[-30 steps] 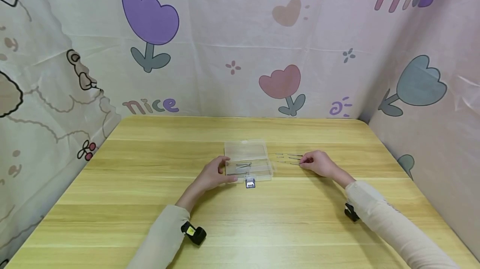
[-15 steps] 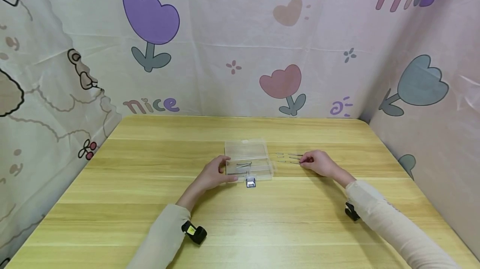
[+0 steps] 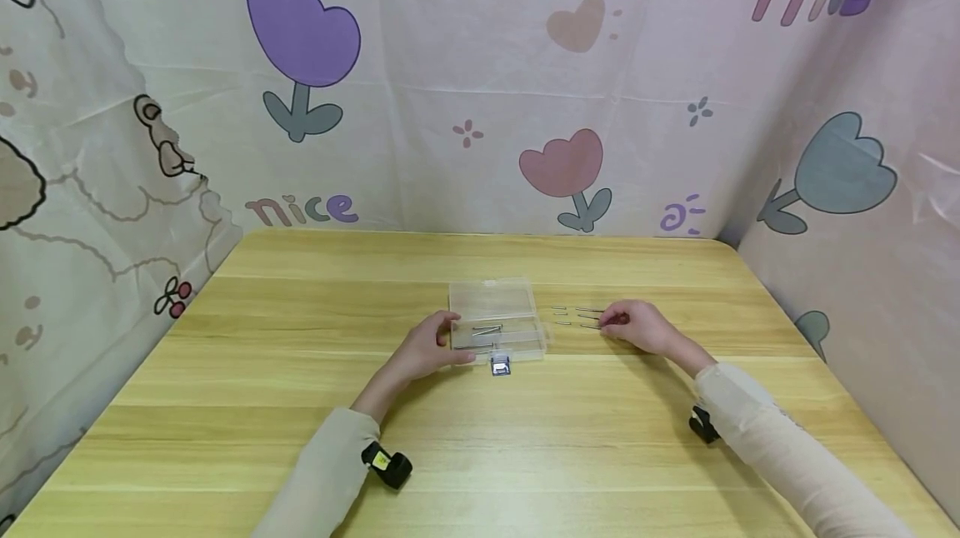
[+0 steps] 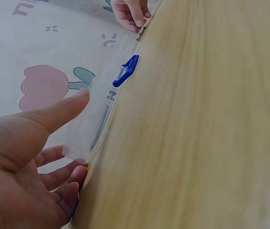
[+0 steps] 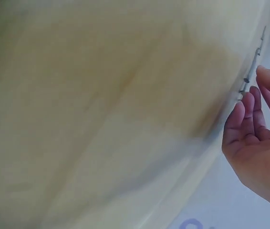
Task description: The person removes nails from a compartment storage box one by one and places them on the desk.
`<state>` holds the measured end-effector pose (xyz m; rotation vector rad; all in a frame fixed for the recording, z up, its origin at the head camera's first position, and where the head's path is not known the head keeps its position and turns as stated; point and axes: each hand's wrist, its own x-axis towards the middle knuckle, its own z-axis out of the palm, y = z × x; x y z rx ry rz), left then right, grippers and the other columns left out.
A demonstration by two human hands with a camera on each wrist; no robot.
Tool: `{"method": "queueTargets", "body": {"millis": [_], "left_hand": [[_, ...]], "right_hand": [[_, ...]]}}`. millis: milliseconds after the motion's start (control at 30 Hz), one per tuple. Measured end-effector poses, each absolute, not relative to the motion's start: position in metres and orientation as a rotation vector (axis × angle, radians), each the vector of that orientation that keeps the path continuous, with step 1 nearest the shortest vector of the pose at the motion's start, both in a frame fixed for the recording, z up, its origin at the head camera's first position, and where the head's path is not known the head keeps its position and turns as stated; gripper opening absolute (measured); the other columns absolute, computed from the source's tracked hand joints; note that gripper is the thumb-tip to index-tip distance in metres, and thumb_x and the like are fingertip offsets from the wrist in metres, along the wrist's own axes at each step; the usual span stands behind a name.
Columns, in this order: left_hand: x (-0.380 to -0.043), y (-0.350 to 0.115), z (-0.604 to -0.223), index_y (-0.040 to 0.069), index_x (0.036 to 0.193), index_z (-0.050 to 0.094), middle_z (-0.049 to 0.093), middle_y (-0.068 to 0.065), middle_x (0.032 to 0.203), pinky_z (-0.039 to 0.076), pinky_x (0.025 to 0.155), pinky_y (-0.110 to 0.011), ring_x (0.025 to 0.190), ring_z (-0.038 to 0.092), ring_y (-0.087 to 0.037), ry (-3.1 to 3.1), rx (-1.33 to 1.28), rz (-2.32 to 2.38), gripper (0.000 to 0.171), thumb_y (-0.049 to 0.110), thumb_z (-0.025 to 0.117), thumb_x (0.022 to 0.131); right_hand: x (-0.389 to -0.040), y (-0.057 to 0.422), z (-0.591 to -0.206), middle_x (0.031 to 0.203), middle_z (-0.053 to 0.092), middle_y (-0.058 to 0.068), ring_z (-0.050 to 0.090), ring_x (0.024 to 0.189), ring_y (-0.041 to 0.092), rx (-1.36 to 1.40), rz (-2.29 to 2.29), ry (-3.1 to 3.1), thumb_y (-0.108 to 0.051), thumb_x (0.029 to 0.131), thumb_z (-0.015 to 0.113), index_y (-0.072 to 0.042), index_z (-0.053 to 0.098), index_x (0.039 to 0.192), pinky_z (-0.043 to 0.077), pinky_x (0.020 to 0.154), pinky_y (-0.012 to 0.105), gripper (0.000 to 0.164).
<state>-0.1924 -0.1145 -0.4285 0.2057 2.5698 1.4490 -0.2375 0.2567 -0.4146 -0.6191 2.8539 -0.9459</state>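
My left hand (image 3: 422,348) grips the left end of a clear plastic box (image 3: 534,348), thumb along its front edge and fingers round the side. The lid (image 3: 491,300) lies folded back. Inside are several metal screws (image 3: 487,330), and a blue latch (image 4: 127,71) hangs at the front. To the right of the box, two columns of thin screws lie on the table: short screws (image 3: 560,314) and longer screws (image 3: 589,317). My right hand (image 3: 639,326) is at the heads of the longer ones, thumb and fingertips slightly apart around the nearest; its palm hides part of them.
The wood-grain table (image 3: 495,438) extends toward me and to both sides. Behind it hangs a printed cloth (image 3: 450,47), with more cloth along the left and right sides. A black wrist camera (image 3: 388,466) sits on the left sleeve.
The right thumb and fingertips look slightly more parted at the nearest long screw. The left hand, box and screws stay in place.
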Motion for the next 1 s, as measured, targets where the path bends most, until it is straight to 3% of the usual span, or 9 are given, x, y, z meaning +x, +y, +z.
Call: {"method": "queueTargets", "body": {"millis": [333, 600, 1000], "left_hand": [[-0.192, -0.114, -0.426, 0.003, 0.134, 0.051, 0.054, -0.01, 0.114, 0.038, 0.072, -0.034, 0.092, 0.045, -0.024, 2.581, 0.196, 1.434, 0.072, 0.022, 0.085, 0.074], [-0.194, -0.113, -0.426, 0.004, 0.134, 0.051, 0.054, -0.009, 0.114, 0.04, 0.074, -0.035, 0.094, 0.046, -0.024, 2.598, 0.185, 1.414, 0.071, 0.022, 0.085, 0.074], [-0.194, -0.112, -0.426, 0.005, 0.134, 0.051, 0.053, -0.009, 0.109, 0.039, 0.071, -0.034, 0.092, 0.045, -0.024, 2.589, 0.181, 1.409, 0.072, 0.024, 0.085, 0.074]], "right_hand": [[-0.238, 0.231, -0.383, 0.084, 0.063, 0.001, 0.053, 0.077, 0.018, -0.73, -0.949, 2.841, -0.004, 0.086, 0.069, 0.002, 0.071, 0.099, 0.045, 0.066, 0.031, 0.015], [-0.25, 0.195, -0.361, 0.093, 0.067, 0.005, 0.059, 0.082, 0.018, -1.002, -0.792, 2.772, -0.006, 0.088, 0.068, 0.002, 0.073, 0.098, 0.049, 0.075, 0.036, 0.013], [-0.26, 0.138, -0.373, 0.093, 0.065, 0.004, 0.056, 0.088, 0.02, -1.132, -0.771, 2.673, -0.008, 0.087, 0.07, -0.001, 0.075, 0.097, 0.047, 0.079, 0.035, 0.013]]}}
